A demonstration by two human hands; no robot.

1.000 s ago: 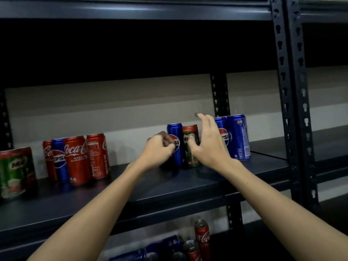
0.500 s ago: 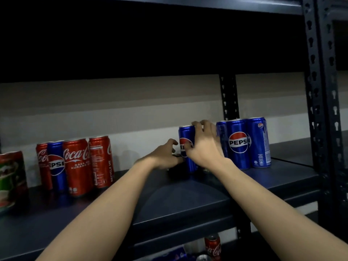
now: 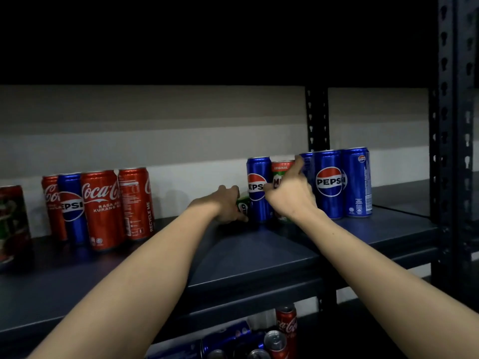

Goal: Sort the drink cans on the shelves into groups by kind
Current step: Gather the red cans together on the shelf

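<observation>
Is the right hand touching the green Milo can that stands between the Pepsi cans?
Touching. The head view shows the right hand curled over the front of the Milo can, with no gap between them.

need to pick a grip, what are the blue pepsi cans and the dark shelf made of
The tall blue Pepsi cans look like thin metal, probably aluminium, with a glossy printed coat: bright vertical streaks run down their sides. The dark blue-grey shelf looks like painted steel with a dull, matte finish; its upright post has punched slots.
</observation>
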